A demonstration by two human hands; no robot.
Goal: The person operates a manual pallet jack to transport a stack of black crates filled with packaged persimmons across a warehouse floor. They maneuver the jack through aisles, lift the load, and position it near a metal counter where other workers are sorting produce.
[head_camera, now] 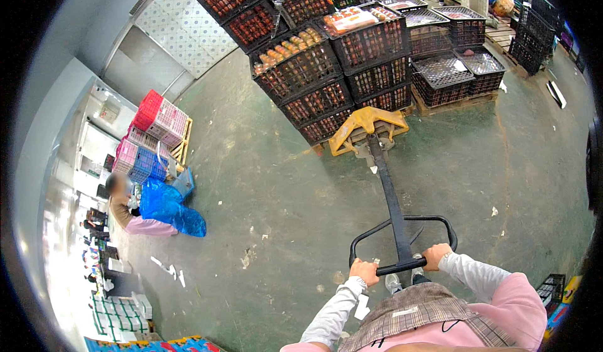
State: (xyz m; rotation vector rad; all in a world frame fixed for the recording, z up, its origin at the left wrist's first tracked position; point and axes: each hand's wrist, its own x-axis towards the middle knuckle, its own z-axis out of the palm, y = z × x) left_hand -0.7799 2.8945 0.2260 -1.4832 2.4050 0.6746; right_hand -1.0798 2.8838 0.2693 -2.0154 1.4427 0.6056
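My left hand (364, 272) is closed around the left end of the black handle loop (399, 268) of a pallet jack. Gripping the right side of the same loop is my right hand (436, 256). A dark shaft (387, 182) runs from the handle to the yellow pallet jack body (368, 123), which stands against a loaded pallet. Black plastic crates (301, 71) full of packed reddish and orange produce are stacked high on that pallet. The jack's forks are hidden beneath the load.
More black crates (443, 76) rest on a wooden pallet (457, 104) to the right. A person (123, 210) sits at the left by a blue plastic sheet (165, 208) and pink and blue crates (141, 161). Paper scraps (165, 267) litter the green floor.
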